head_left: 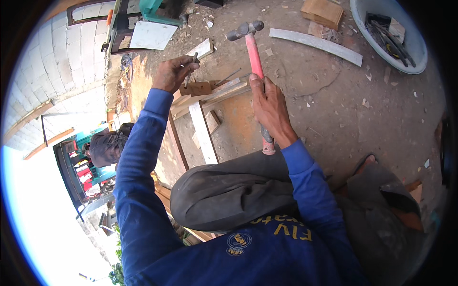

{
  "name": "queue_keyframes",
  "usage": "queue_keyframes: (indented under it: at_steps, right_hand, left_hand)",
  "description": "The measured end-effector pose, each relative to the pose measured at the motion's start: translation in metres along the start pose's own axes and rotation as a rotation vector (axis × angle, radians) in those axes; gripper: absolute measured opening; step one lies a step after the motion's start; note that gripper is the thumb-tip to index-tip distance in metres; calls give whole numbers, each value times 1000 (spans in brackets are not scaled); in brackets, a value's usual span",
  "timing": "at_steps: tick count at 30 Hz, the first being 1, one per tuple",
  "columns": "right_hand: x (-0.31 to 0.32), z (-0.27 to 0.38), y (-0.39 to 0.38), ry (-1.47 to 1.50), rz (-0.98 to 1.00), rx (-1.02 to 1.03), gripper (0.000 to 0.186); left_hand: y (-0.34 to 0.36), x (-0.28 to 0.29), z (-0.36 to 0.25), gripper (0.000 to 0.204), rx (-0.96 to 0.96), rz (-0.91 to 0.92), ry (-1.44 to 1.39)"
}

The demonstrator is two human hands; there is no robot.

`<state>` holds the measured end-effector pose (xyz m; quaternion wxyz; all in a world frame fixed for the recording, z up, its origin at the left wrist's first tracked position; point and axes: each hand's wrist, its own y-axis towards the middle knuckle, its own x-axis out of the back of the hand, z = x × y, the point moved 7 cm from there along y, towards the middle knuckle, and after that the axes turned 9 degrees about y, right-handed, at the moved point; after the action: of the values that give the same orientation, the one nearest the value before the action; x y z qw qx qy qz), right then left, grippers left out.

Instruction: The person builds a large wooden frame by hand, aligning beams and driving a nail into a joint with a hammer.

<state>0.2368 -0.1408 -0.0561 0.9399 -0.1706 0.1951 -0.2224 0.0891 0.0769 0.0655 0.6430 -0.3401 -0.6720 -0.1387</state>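
Note:
My right hand [270, 107] grips a hammer [254, 56] with a pink handle and a grey metal head, raised above the woodwork. My left hand [172, 72] pinches a thin metal nail or punch [192, 66] upright over a small brown wooden block [196, 88]. The block sits on a frame of pale wooden slats [204, 133] lying on the dirt ground. Both arms wear blue sleeves. My bent knee in grey trousers fills the lower middle.
A blue basin [414, 47] holding tools stands at the top right. A curved pale board [316, 44] and a wooden block [323, 11] lie near it. A green machine with a white panel [151, 34] stands top left by a white block wall. Another person [107, 145] sits at left.

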Motion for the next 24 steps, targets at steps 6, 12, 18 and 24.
queue_keyframes:
  at_steps: [6, 12, 18, 24]
  right_hand:
    - [6, -6, -2, 23, -48, 53, 55]
    - [6, 0, -7, -1, -9, -25, 55]
    - [7, 14, -13, 134, -136, 137, 53]
    - [-21, -14, -17, -50, 136, 75, 51]
  left_hand:
    - [-1, -1, -18, 26, -115, 41, 66]
    - [-1, -8, -8, 25, -57, 85, 41]
    - [0, -15, -11, 26, -174, 60, 90]
    - [2, -23, -10, 24, -134, 111, 119]
